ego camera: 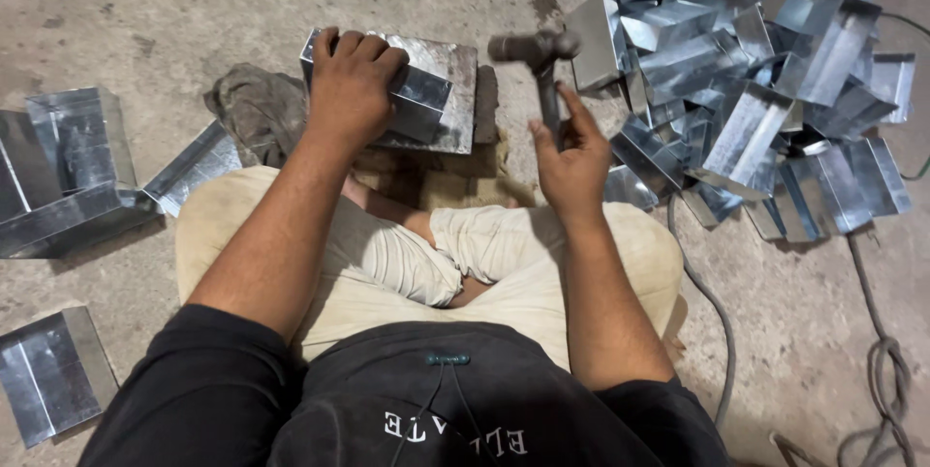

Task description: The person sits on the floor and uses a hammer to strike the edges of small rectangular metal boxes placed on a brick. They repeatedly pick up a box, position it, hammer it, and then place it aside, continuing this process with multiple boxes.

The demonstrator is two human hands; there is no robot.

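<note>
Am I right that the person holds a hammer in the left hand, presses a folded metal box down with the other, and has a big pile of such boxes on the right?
Not quite: the hammer is in the right hand. The left hand presses the metal box, and the pile does lie on the right. The head view shows it.

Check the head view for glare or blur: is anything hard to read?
Head view: the hammer in the right hand is motion-blurred; the sheet-metal pile throws bright glare; the left hand on the metal box is sharp.
</note>
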